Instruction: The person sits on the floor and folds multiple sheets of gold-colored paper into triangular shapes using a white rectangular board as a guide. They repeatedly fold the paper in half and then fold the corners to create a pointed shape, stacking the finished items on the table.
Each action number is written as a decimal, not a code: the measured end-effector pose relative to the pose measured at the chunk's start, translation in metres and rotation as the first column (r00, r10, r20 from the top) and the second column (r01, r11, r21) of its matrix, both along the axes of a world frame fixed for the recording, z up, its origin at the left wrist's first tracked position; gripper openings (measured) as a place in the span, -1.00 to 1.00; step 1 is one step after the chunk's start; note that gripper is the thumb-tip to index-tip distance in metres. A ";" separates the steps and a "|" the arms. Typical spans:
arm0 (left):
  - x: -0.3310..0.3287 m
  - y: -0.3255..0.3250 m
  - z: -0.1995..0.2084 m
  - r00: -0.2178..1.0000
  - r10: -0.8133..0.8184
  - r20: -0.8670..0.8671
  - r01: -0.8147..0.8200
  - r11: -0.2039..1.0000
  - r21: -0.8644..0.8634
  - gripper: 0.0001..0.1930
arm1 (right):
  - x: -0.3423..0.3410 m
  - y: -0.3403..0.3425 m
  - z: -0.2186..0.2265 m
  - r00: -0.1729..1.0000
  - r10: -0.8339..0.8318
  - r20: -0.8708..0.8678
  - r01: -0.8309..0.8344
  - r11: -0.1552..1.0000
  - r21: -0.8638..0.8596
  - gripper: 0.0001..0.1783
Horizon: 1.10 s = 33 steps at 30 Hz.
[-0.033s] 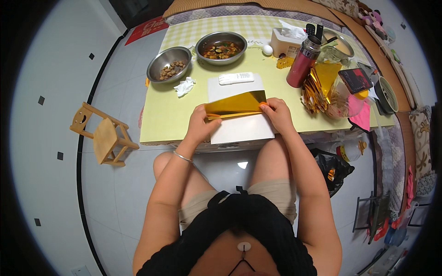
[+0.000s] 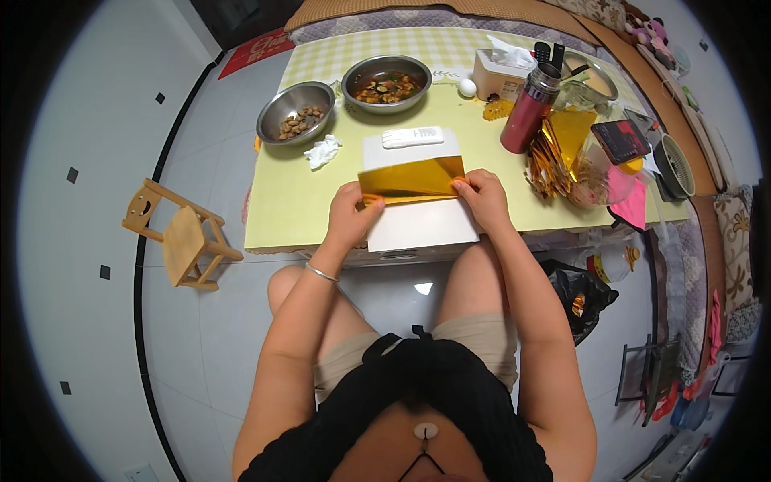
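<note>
At the table's (image 2: pixel 305 217) centre, a gold foil sheet (image 2: pixel 411 179) lies on a white board (image 2: pixel 422 221). The left hand (image 2: pixel 352 213) pinches its eight o'clock corner, the right hand (image 2: pixel 482 197) its four o'clock. It looks light, thin, easily creased; edges suit gripping.

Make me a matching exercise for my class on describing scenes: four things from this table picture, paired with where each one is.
Things:
1 gold sheet
2 red flask
3 egg
4 wooden stool

Places:
A on the floor, left of the table
B between both hands
C beside the bowl of mixed food
D right of the white board

Pairs: 1-B, 2-D, 3-C, 4-A
</note>
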State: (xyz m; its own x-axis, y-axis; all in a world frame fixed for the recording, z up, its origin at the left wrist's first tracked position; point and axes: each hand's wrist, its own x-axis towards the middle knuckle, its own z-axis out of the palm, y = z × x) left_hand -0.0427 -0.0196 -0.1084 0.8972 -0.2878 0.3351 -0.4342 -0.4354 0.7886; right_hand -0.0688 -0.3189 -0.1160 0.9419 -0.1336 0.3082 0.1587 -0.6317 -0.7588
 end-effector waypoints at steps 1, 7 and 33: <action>0.003 -0.003 -0.003 0.998 0.068 0.017 -0.069 0.996 0.048 -0.79 | 0.002 0.003 -0.001 0.998 -0.061 0.002 0.061 0.998 -0.023 -0.75; 0.006 -0.024 -0.012 0.877 0.351 0.329 -0.405 0.908 0.111 -0.71 | 0.006 0.020 0.007 0.973 -0.230 0.011 0.226 0.943 -0.244 -0.67; 0.029 -0.026 0.009 0.902 -0.426 0.062 0.335 0.784 0.522 -0.58 | 0.009 0.036 0.019 0.956 -0.120 0.267 0.262 0.757 -0.599 -0.39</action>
